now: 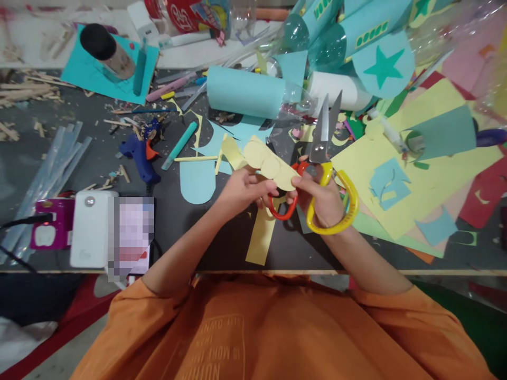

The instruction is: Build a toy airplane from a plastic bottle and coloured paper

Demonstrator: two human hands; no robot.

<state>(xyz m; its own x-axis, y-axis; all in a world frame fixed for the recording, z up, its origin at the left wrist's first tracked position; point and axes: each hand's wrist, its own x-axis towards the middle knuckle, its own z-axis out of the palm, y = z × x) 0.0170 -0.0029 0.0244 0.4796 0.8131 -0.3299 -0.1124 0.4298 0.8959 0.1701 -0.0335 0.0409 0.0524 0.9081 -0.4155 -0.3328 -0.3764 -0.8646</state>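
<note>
Between my left hand (253, 189) and my right hand (320, 199) is a pale yellow paper cutout (283, 174) with rounded ends, a small paper disc lying against it. Both hands are closed, pinching its lower edge with thumb and fingers. A pair of scissors (330, 163) with yellow handles hangs on my right hand, blades apart and pointing away. Red handle loops (282, 214) show just below the cutout, partly hidden by my fingers. Under my hands lies a yellow paper strip (261, 237). A light blue rounded paper piece (197, 182) is left of my left hand.
A blue glue gun (142, 153), glue sticks (51, 179), a white power bank (93, 229) and a phone (137, 232) lie left. Blue paper-wrapped bottles (245, 92) stretch across the back. Yellow paper sheets (439, 126) and coloured scraps cover the right.
</note>
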